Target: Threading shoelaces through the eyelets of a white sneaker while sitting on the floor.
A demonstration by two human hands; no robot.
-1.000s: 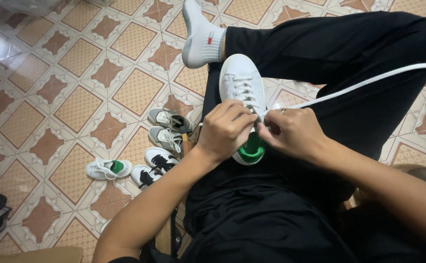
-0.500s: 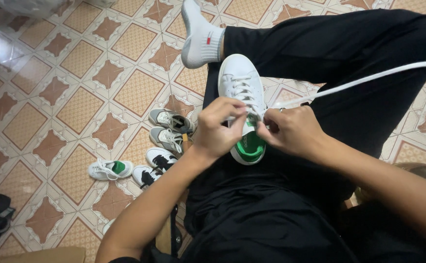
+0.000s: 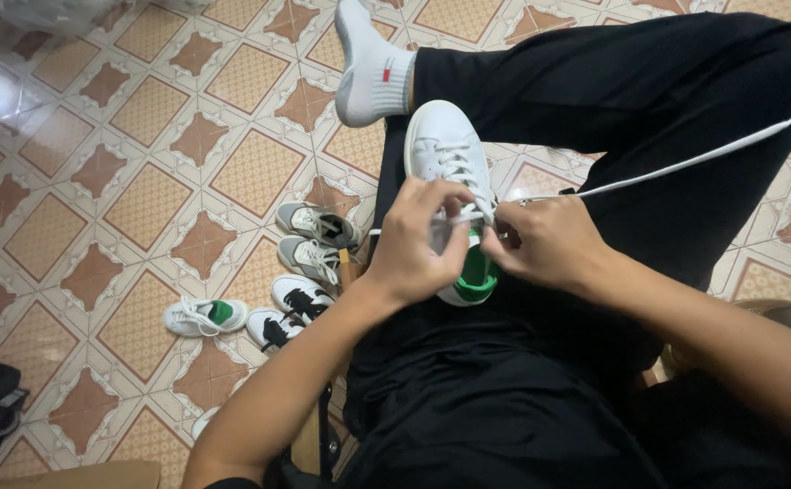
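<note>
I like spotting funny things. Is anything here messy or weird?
A little. One long white lace trails far off the white sneaker across the black trousers, not tucked in, while the left hand and right hand pinch at its eyelets. Five small shoes lie scattered on the tiled floor.
</note>
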